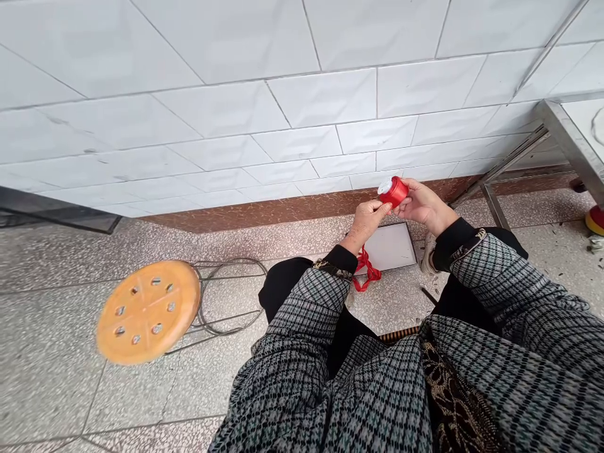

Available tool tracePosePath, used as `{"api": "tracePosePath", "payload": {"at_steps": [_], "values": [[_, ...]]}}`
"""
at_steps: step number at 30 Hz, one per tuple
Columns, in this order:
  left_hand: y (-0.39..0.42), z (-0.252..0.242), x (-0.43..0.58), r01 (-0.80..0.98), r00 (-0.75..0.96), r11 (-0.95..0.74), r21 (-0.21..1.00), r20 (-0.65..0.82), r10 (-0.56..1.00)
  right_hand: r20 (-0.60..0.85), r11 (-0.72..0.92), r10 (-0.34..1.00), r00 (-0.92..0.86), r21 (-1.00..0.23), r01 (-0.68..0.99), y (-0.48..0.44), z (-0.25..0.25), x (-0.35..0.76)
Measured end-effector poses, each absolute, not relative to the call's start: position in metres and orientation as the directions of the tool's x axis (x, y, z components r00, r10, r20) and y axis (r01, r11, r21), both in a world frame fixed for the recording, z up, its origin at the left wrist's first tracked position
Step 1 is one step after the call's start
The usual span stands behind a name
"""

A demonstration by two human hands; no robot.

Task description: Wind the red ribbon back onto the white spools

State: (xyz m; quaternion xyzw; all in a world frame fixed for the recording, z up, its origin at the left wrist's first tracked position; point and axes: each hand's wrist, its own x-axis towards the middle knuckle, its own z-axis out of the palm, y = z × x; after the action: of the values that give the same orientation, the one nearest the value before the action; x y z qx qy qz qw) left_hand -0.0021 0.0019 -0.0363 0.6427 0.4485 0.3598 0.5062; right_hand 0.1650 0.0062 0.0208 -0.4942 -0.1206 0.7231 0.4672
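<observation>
Checked sleeves (514, 302) led forward to both hands. Right hand (425, 204) curled its fingers around a red ribbon spool (395, 192), its axis lying crosswise, white end toward left hand (365, 223), whose fingers (380, 207) pinched narrowly at its edge. Loose ribbon (365, 270) lay below, beside a white board (389, 247).

Between the left hand (367, 221) and right hand (425, 205), a ribbon spool (393, 192), above a flat board (387, 247) on the floor (51, 377); loose ribbon (367, 270) just off the board's near left corner. Round stool (148, 312) well left, metal table (573, 141) far right, tiled wall (236, 107) behind all.
</observation>
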Motion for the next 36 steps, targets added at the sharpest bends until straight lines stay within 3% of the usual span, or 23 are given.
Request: {"api": "tracePosePath", "payload": {"at_steps": [3, 6, 11, 14, 16, 20, 24, 30, 36], "values": [[0.003, -0.040, -0.006, 0.248, 0.205, -0.131, 0.960, 0.080, 0.975, -0.713, -0.633, 0.686, -0.146, -0.486, -0.603, 0.002, 0.029, 0.166], [0.003, -0.042, -0.011, 0.193, 0.136, -0.149, 0.970, 0.124, 0.983, -0.720, -0.653, 0.674, -0.166, -0.475, -0.589, -0.002, 0.034, 0.167], [0.000, -0.035, -0.024, 0.010, 0.439, -0.220, 0.975, 0.194, 0.877, -0.740, -0.718, 0.640, -0.204, -0.483, -0.500, -0.007, 0.032, 0.167], [-0.001, -0.032, -0.027, -0.002, 0.480, -0.239, 0.971, 0.211, 0.852, -0.749, -0.740, 0.618, -0.238, -0.453, -0.498, -0.012, 0.031, 0.166], [-0.001, -0.033, -0.026, -0.015, 0.433, -0.212, 0.977, 0.197, 0.880, -0.696, -0.698, 0.676, -0.243, -0.499, -0.513, -0.016, 0.030, 0.164], [0.002, -0.040, -0.019, -0.052, 0.284, -0.114, 0.992, 0.125, 0.951, -0.531, -0.544, 0.830, -0.170, -0.702, -0.459, -0.026, 0.022, 0.152], [0.000, -0.047, -0.007, -0.098, 0.250, 0.066, 0.993, -0.040, 0.967, -0.376, -0.337, 0.926, 0.028, -0.857, -0.390, -0.025, 0.010, 0.142], [-0.012, -0.052, 0.004, -0.146, 0.204, 0.089, 0.985, -0.058, 0.977, -0.271, -0.188, 0.925, 0.266, -0.936, -0.298, -0.012, 0.009, 0.145], [-0.015, -0.047, 0.003, -0.145, 0.222, 0.062, 0.987, -0.029, 0.975, -0.162, -0.116, 0.950, 0.265, -0.976, -0.182, -0.012, 0.006, 0.140]]}}
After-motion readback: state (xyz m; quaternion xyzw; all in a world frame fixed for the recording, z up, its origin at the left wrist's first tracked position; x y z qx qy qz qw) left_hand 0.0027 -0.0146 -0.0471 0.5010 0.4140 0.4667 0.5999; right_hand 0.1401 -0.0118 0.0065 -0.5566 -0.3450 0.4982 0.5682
